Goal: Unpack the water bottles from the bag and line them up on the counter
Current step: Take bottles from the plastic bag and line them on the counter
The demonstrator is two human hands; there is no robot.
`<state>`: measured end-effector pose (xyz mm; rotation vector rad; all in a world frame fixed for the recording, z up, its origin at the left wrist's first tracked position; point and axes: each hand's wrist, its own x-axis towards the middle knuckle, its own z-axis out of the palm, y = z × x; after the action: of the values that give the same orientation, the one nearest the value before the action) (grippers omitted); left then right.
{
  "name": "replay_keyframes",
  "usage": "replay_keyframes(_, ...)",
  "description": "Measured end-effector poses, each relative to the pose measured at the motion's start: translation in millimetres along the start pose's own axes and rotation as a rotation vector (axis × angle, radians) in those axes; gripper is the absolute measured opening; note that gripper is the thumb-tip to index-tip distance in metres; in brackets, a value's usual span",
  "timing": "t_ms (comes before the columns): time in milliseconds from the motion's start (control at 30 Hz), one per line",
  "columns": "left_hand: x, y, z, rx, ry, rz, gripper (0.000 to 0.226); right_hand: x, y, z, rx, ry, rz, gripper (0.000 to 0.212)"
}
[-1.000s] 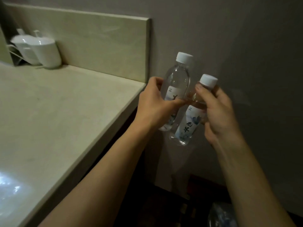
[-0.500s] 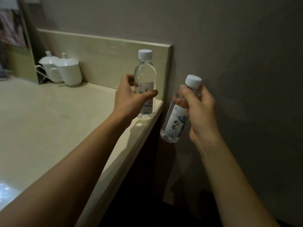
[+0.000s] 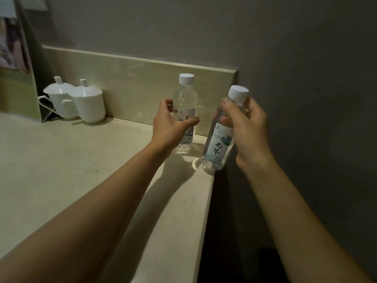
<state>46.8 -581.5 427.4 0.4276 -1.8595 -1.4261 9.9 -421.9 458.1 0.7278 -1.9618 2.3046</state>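
A person's two bare forearms are reaching forward over a pale stone counter (image 3: 61, 160) in a dim corner, one water bottle in the care of each hand. The left hand (image 3: 170, 127) is stretching out from a straight arm, palm turned inward, its thumb crossing the front of the label and its fingers curling around the far side of the first bottle (image 3: 185, 111), which is standing upright on the counter near the backsplash (image 3: 132, 86); whether the fingers are pressing the plastic or just cupping it cannot be told. The right hand (image 3: 247, 129) is coming in from the side with the wrist bent, fingers and thumb gripping the shoulder of the second bottle (image 3: 221, 137) just below its white cap. That bottle is leaning slightly, cap tipped to the right, with its base at the counter's right-hand edge, just beside the first bottle; whether it is touching the surface cannot be told. Two white lidded cups (image 3: 81, 101) are sitting well apart to the left, against the backsplash.
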Motion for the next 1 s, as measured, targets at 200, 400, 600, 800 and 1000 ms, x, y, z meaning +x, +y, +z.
replay_keyframes(200,35.1,-15.1,-28.0,-0.075,-0.084,-0.003,0.061,22.8,4.9,62.5,-0.081,0.113,0.003,0.018)
replay_keyframes(400,74.1,-33.8,-75.9,-0.019,-0.076,-0.02,0.067,50.0,19.9,119.8,-0.143,0.158,0.019,0.01)
replay_keyframes(600,99.5,-50.0,-116.1,-0.041,-0.085,-0.027,0.073,63.4,34.8,169.8,-0.156,0.11,0.053,0.009)
replay_keyframes(800,113.1,-64.8,-154.2,-0.018,-0.016,-0.018,0.063,69.4,45.5,214.4,-0.124,0.07,0.088,0.032)
replay_keyframes(1000,117.0,-78.1,-170.6,0.011,0.028,0.021,0.057,69.8,54.4,241.2,-0.167,0.056,0.036,0.028)
